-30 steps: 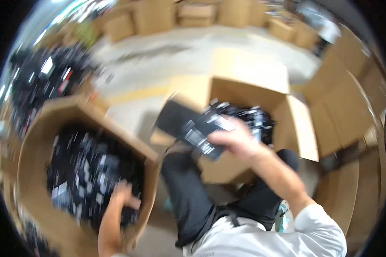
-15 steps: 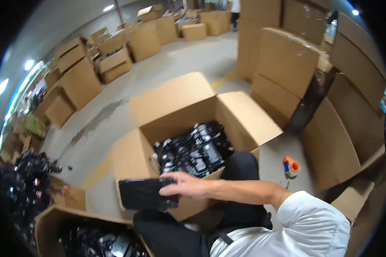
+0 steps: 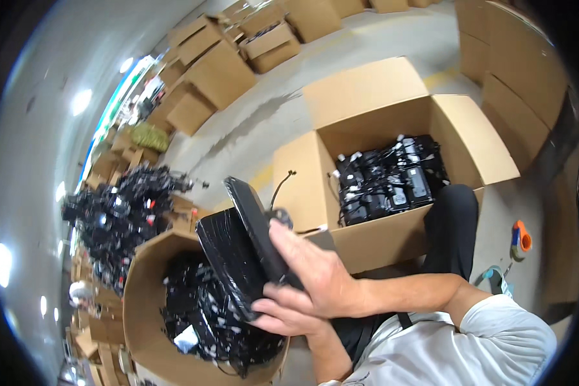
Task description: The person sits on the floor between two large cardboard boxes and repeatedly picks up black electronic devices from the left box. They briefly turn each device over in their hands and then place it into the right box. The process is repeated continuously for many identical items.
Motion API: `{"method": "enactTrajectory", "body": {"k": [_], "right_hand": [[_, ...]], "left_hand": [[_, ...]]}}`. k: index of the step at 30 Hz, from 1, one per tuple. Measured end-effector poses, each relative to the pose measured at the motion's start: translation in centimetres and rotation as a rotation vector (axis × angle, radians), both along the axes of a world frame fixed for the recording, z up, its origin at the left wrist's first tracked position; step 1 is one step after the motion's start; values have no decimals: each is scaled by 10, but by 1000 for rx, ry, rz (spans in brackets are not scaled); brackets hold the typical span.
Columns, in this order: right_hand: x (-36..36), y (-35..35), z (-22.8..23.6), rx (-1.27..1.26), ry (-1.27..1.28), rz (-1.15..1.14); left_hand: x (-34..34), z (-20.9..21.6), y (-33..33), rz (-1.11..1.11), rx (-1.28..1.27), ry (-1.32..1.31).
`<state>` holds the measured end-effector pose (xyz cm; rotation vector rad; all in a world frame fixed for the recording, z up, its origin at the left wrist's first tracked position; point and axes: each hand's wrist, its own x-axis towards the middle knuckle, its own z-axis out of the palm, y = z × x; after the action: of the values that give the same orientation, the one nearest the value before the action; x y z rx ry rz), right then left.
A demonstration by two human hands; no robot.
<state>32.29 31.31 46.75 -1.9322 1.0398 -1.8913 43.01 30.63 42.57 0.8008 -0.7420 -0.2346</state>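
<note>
Head view: both hands (image 3: 321, 275) grasp two black slabs (image 3: 230, 256), long axes slanting toward upper left.

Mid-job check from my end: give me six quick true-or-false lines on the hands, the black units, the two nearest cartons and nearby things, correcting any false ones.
1. Both the right hand and left hand are at two flat black units. True.
2. Those units lie on the floor. False: they stand tilted at the hands.
3. The carton ahead is closed. False: its flaps are open, showing dark devices.
4. The lower-left carton holds jumbled dark parts. True.
5. An orange item lies right of the carton ahead. True.
6. The right sleeve is black. False: white.
</note>
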Motion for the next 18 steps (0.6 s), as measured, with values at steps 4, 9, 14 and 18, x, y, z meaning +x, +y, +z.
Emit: {"method": "enactTrajectory", "body": {"k": [4,9,14,18], "right_hand": [[-36,5,-17,-112,59,-76],[-63,-15,-38,-124,173,-106],[-146,11,-19,139,-13,-6],[-184,-53,-36,131,-200,-142]], "left_hand": [[-31,-10,-3,-572,-56,327],[-77,35,-43,-592,311,84],[-67,-5,-63,-797,273,254],[-108,-23,-47,-1067,450,188]]}}
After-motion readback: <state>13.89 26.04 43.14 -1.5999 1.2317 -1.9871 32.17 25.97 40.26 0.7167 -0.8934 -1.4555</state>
